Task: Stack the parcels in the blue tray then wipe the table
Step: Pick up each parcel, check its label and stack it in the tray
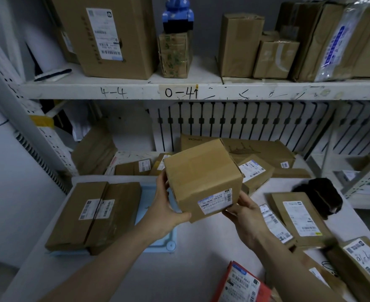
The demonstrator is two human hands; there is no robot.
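Observation:
A cube-shaped cardboard parcel (202, 177) with a white label is held up in the air between both hands. My left hand (165, 207) grips its left side and lower corner. My right hand (246, 216) holds its lower right edge from beneath. Below and to the left lies the blue tray (165, 240) on the white table (201, 258). Two long flat brown parcels (94, 214) lie side by side on the tray's left part. A black cloth (322, 196) sits at the table's right rear.
Several labelled parcels (299, 216) lie along the table's right side, and a red one (242, 284) at the front edge. More boxes (256, 162) are piled behind the table. A white shelf (201, 91) above carries cartons.

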